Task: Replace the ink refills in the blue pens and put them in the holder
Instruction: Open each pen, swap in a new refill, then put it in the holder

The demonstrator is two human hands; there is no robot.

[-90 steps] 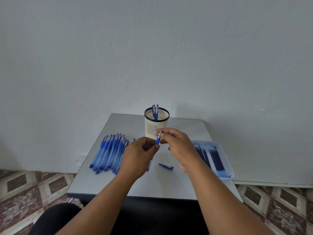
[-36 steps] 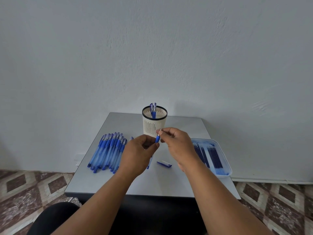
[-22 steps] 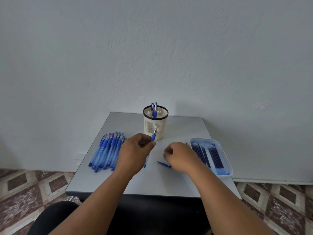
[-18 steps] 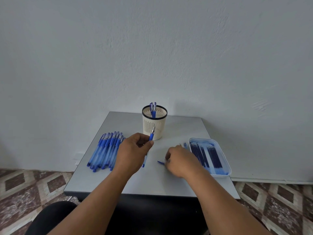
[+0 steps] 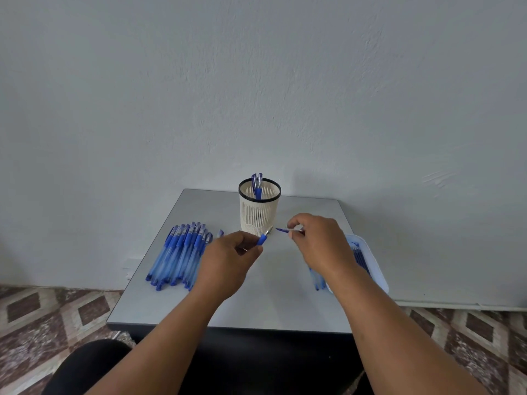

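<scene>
The left hand's fingers [image 5: 247, 241] curl round a blue pen [image 5: 263, 237], whose metal tip points up toward one o'clock, just in front of the holder's base. The left hand [image 5: 228, 263] hovers above the grey table [image 5: 273, 297] near its middle. The right hand [image 5: 319, 246] sits at three o'clock from the left one, well apart from it, and its thumb and forefinger pinch a small blue pen cap [image 5: 283, 230] that sticks out level toward nine o'clock. The cap's free end lies close to the pen's tip without touching it.

The holder [image 5: 259, 212], a cream slatted cup with a dark rim, stands upright at twelve o'clock from the hands, near the table's far edge. A few finished pens [image 5: 256, 182] stand in it, their clips rising above the rim. At nine o'clock on the table a row of blue pens [image 5: 179, 255] lies side by side, touching one another. At three o'clock a pale tray [image 5: 380, 277] holds dark refills [image 5: 360, 259], partly hidden by the right forearm. One translucent pen barrel [image 5: 317, 279] lies just beside the tray's near left edge. A patterned tile floor [image 5: 51, 312] shows below the table.
</scene>
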